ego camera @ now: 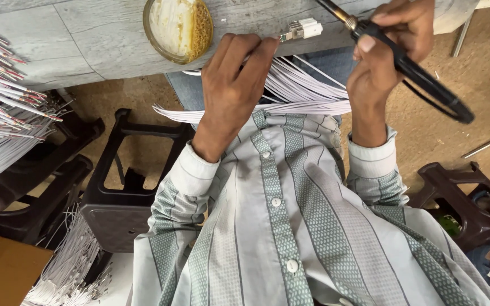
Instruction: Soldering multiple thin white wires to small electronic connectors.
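Pinching a thin wire, the left hand presses its fingers together just beside the small white connector lying on the grey bench. Right of that connector, the right hand has its fingers wrapped around a black soldering iron. A round flux tin sits left of the connector, and white wires fan out below it.

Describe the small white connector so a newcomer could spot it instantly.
Start at the grey table, right of the round tin. The white connector lies at the edge, just past the left hand. It is blocky white plastic, unlike the thin white wires.
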